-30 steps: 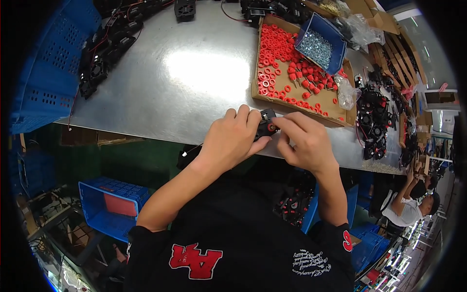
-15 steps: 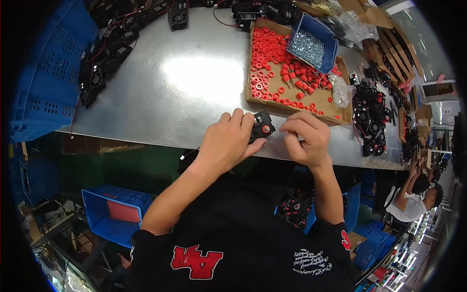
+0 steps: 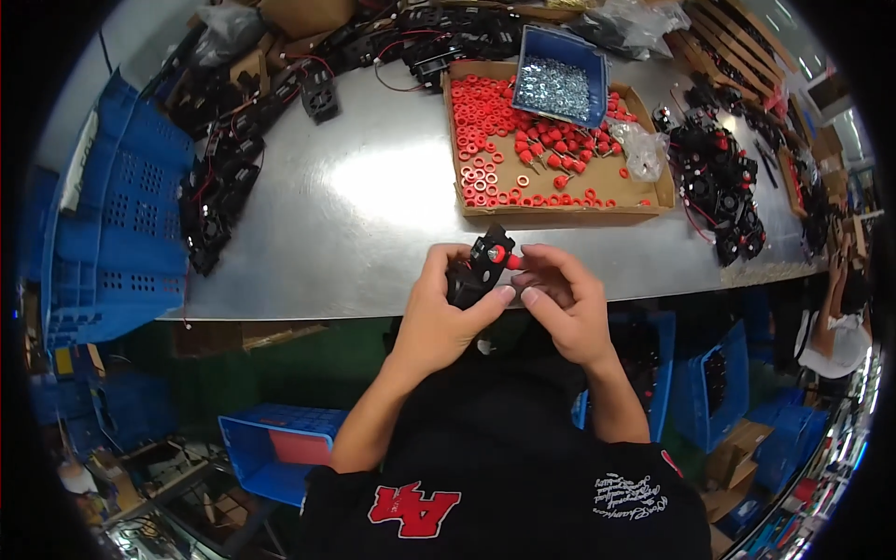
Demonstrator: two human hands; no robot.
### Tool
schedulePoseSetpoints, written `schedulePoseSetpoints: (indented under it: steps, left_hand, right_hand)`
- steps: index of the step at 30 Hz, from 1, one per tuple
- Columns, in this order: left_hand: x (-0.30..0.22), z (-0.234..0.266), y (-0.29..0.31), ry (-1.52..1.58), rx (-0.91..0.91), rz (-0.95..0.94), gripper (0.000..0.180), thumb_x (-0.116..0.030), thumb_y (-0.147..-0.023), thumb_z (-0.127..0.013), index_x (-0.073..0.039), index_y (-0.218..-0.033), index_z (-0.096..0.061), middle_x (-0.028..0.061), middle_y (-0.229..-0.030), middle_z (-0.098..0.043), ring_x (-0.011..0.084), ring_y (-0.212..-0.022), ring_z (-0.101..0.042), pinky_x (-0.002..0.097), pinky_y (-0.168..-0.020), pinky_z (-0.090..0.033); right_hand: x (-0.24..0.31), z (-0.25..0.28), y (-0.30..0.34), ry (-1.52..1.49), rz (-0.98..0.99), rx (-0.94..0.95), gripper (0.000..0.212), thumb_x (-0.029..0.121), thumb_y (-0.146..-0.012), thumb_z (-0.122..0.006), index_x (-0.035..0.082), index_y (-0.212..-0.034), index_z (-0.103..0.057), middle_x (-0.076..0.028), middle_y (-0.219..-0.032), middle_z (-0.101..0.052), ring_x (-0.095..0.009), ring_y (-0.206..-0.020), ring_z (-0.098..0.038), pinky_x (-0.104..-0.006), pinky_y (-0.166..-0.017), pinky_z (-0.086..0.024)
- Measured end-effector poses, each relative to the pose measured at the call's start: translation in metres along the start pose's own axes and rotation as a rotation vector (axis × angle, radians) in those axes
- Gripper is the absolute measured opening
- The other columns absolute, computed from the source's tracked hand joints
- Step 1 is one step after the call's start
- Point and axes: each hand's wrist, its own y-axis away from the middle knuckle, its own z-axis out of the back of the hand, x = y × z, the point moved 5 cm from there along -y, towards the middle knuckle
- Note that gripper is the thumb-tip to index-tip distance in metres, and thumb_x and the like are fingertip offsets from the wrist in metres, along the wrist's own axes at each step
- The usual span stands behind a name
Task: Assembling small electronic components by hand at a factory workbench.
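My left hand is closed round a black plastic housing, held tilted above the near edge of the metal table. A red ring with a metal screw head in its middle sits on the housing's upper face. Beside it, at the housing's right side, is a red rubber grommet. My right hand has its fingers curled round that grommet, the index fingertip against it and the thumb lower, near the left thumb. Whether the grommet is seated in the housing is hidden.
Beyond my hands lies a cardboard tray of red rings and red grommets with screws. A blue bin of screws rests on it. Black fan assemblies are heaped right; more line the left and back. A blue crate stands left.
My right hand has come in to the housing and its fingers now meet at a red grommet there. The left hand has turned the housing more upright. The whole view has shifted.
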Motion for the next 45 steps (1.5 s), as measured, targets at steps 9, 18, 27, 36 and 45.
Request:
schedulePoseSetpoints:
  steps: [9, 18, 27, 36, 45]
  left_hand:
    - [0.019, -0.031, 0.012, 0.253, 0.165, 0.212, 0.044, -0.016, -0.09, -0.069, -0.003, -0.126, -0.047, 0.0032, -0.098, -0.058, 0.0076, -0.085, -0.054, 0.0245, -0.074, -0.046]
    - [0.007, -0.096, 0.025, -0.014, 0.341, -0.082, 0.1, -0.012, -0.087, -0.071, 0.0, -0.145, 0.009, 0.021, -0.129, -0.05, 0.0216, -0.107, -0.059, 0.0334, -0.094, -0.048]
    - [0.008, -0.082, 0.033, -0.126, 0.308, -0.007, 0.047, -0.012, -0.09, -0.071, 0.002, -0.128, -0.048, 0.0122, -0.105, -0.062, 0.0119, -0.077, -0.061, 0.0238, -0.067, -0.051]
    - [0.0, 0.019, 0.003, -0.419, -0.259, -0.209, 0.011, -0.011, -0.091, -0.067, -0.001, -0.094, -0.063, 0.0001, -0.065, -0.055, 0.0057, -0.059, -0.049, 0.0234, -0.055, -0.041]
    - [-0.012, 0.158, -0.165, -1.291, -0.726, -0.348, 0.068, -0.046, -0.081, -0.071, 0.007, -0.119, -0.053, 0.0262, -0.116, -0.056, 0.045, -0.103, -0.056, 0.0488, -0.081, -0.05]
  right_hand:
    - [-0.009, 0.003, 0.019, -0.249, -0.032, -0.093, 0.058, 0.002, -0.089, -0.067, -0.001, -0.141, -0.041, -0.014, -0.123, -0.06, -0.019, -0.113, -0.06, -0.0319, -0.096, -0.049]
    - [-0.017, 0.043, 0.035, -0.438, -0.195, -0.176, 0.056, 0.007, -0.085, -0.076, -0.005, -0.132, -0.049, -0.011, -0.111, -0.067, -0.016, -0.101, -0.064, -0.0315, -0.092, -0.052]
    - [0.063, 0.323, -0.018, 0.098, 0.289, -1.158, 0.029, 0.032, -0.093, -0.066, 0.005, -0.103, -0.062, -0.002, -0.087, -0.06, -0.01, -0.078, -0.058, -0.0283, -0.069, -0.047]
    - [0.044, 0.411, -0.015, 1.022, 0.139, -1.436, 0.078, 0.049, -0.095, -0.058, -0.014, -0.139, -0.042, -0.031, -0.144, -0.046, -0.041, -0.137, -0.041, -0.0423, -0.114, -0.031]
    - [-0.017, 0.141, 0.072, 1.006, 0.559, -1.0, 0.041, 0.005, -0.087, -0.063, -0.005, -0.125, -0.052, -0.019, -0.122, -0.056, -0.034, -0.114, -0.053, -0.0432, -0.102, -0.04]
